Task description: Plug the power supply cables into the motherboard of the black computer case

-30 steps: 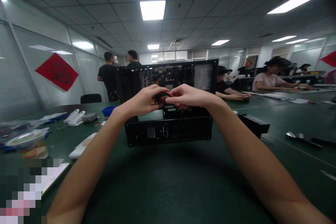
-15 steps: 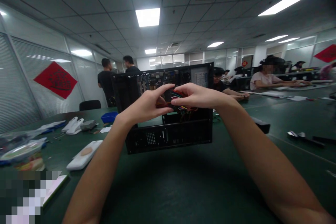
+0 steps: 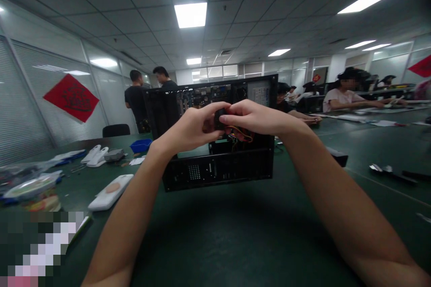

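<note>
An open black computer case (image 3: 218, 168) stands on the green table in front of me, with a circuit board (image 3: 198, 96) and a power supply (image 3: 258, 93) inside. My left hand (image 3: 195, 128) curls its thumb and fingers around a small black part (image 3: 219, 119), whose kind I cannot make out. From the other side, my right hand (image 3: 252, 119) pinches the same part, thumb against its face. Thin coloured wires (image 3: 244, 133) loop out beneath my right hand. Both hands cover much of the case's inside.
On the left lie a white device (image 3: 111, 193), a blue tray (image 3: 140, 145), a lidded plastic tub (image 3: 37, 190) and bags. Black metal pieces (image 3: 392, 174) lie at right. Two people stand behind the case; others sit at right.
The coloured wire bundle that showed between my hands is mostly out of sight, and a small black part now shows there. A thin wire loop hangs below my right hand.
</note>
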The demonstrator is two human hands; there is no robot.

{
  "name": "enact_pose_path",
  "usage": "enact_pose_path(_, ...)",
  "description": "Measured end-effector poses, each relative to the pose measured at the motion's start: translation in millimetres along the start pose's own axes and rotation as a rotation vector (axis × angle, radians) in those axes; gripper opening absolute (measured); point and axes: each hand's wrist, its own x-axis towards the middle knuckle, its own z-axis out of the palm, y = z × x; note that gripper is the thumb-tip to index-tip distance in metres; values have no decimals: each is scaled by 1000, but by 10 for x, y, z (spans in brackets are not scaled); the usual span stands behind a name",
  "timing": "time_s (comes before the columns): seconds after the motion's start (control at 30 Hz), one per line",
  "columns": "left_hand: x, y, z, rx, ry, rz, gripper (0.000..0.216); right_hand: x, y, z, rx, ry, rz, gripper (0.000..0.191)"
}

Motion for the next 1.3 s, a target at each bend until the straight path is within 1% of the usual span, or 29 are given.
enact_pose_path(0.13,14,20,-18,-13,-2,-4,59,-7,-16,-4,24,-16,2,39)
enact_pose_path(0.33,10,-2,-6,-51,-23,-14,63,-17,-34,-22,-8,-31,7,39)
enact_pose_path(0.57,22,-67,69,-147,29,-23,60,7,-21,6,-2,54,-28,36)
enact_pose_path(0.7,43,-69,64,-99,64,-6,61,25,-29,11,-1,62,-43,35)
enact_pose_path(0.97,48,-42,5,35,59,14,61,16,-37,5,60,34,-49,33)
enact_pose_path(1.13,23,-32,-26,127,50,48,61,19,-29,9,40,-7,-57,36)
enact_pose_path(1.3,0,-62,-46,188,51,61,62,15,-52,48,27,-47,-22,33)
